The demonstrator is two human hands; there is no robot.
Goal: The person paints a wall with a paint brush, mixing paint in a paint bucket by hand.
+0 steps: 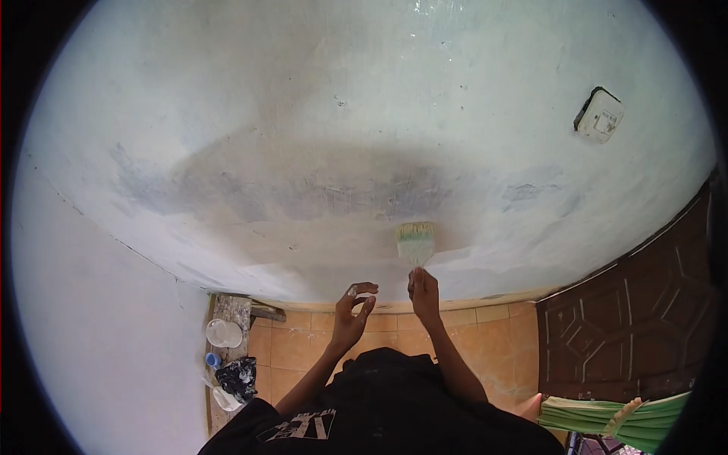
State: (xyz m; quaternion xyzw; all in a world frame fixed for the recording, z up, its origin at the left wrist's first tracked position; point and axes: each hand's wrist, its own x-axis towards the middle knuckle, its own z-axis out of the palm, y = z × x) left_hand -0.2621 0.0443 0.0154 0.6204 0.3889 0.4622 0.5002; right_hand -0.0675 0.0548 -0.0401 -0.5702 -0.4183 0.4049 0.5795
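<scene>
My right hand (424,292) is closed round the handle of a wide paintbrush (416,241), bristles pointing up. The brush has a pale, paint-smeared body and yellowish-green bristles, and it overlaps the wall (349,106) in this view. To its left, my left hand (354,309) is raised with fingers curved and apart, holding nothing; whitish paint marks its fingers. The wall in front is pale and patchy, with a greyish band of bare or worn patches across its middle and several small pits.
A light switch (601,117) sits tilted on the upper right wall. At left, a paint-spattered bench (231,307) bears a white tub (224,333), a blue cup (213,361) and a crumpled black bag (237,377). A dark carved door (622,318) and green curtain (599,415) stand right, above orange tiles (493,334).
</scene>
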